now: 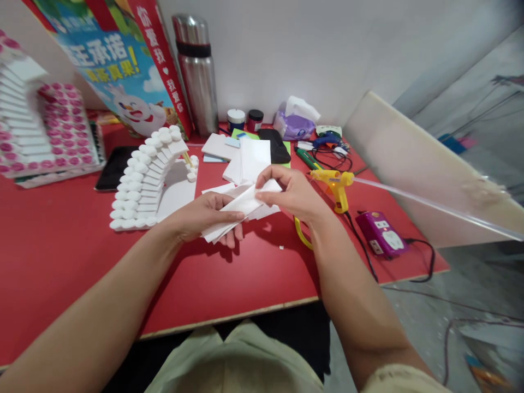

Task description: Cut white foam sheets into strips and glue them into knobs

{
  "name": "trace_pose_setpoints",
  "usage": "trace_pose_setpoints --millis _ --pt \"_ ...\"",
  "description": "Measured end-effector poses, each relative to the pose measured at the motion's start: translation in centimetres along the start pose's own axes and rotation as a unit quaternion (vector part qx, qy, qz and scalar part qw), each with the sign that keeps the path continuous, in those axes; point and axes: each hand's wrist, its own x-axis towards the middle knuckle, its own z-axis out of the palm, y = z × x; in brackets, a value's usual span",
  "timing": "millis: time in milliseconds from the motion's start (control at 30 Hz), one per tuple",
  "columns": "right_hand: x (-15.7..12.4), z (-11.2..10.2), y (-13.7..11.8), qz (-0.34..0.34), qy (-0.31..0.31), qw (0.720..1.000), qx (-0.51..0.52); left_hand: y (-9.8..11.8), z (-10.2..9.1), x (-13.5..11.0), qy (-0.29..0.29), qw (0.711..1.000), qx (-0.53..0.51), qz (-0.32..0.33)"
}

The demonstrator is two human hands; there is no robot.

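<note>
A folded piece of white paper [239,207] is stretched between my two hands, above the red table. My left hand [213,218] is closed on its lower left end, thumb on top and fingers beneath. At the upper right end, my right hand [284,188] pinches the paper between thumb and fingers. Behind the hands lie more white paper sheets [256,155]. To the left stands a white curved staircase model [139,180] edged with white round discs. A yellow hot glue gun [338,185] with a long clear glue stick sits right of my right hand.
A purple power socket box [381,234] and its cables lie at right. A yellow loop handle [302,233] shows beside my right wrist. Behind are a steel thermos [198,82], paint jars [236,119] and a tissue pack [295,123]. A pink-and-white model [61,125] stands far left.
</note>
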Motion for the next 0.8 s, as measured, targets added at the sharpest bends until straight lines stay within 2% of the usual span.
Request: trace_pose_setpoints --millis 67,167,267,333,400,467,533,600,667,800 --pt "0.2 -0.8 0.4 -0.014 0.045 0.999 0.014 0.0 -0.1 0.0 -0.001 1.0 -0.003 -0.001" --pt "0.1 -2.1 0.4 -0.028 0.145 0.989 0.002 -0.1 -0.3 0.0 -0.005 1.0 -0.009 -0.005" --pt "-1.4 -3.1 -0.6 -0.014 0.216 0.964 -0.154 -0.2 -0.5 0.1 0.011 0.999 -0.034 -0.001" --pt "-3.2 -3.1 -1.6 0.033 0.183 0.92 -0.344 -0.2 -0.5 0.2 0.031 0.998 -0.052 0.007" --pt "-5.2 -2.7 -2.3 0.139 0.088 0.839 -0.518 -0.1 -0.6 0.3 0.049 0.997 -0.061 0.013" --pt "-6.9 -2.2 -2.4 0.206 0.007 0.761 -0.615 -0.1 -0.6 0.4 0.06 0.996 -0.066 0.015" --pt "-8.1 -1.9 -1.9 0.218 -0.033 0.719 -0.659 -0.1 -0.5 0.4 0.065 0.995 -0.071 0.016" --pt "-8.7 -2.0 -1.2 0.211 -0.038 0.708 -0.673 -0.1 -0.5 0.4 0.068 0.995 -0.072 0.018" --pt "-8.9 -2.3 -0.6 0.22 -0.032 0.709 -0.669 -0.1 -0.5 0.4 0.073 0.994 -0.072 0.021" --pt "-8.5 -2.9 -0.7 0.281 -0.038 0.708 -0.647 -0.2 -0.5 0.4 0.078 0.994 -0.071 0.021"
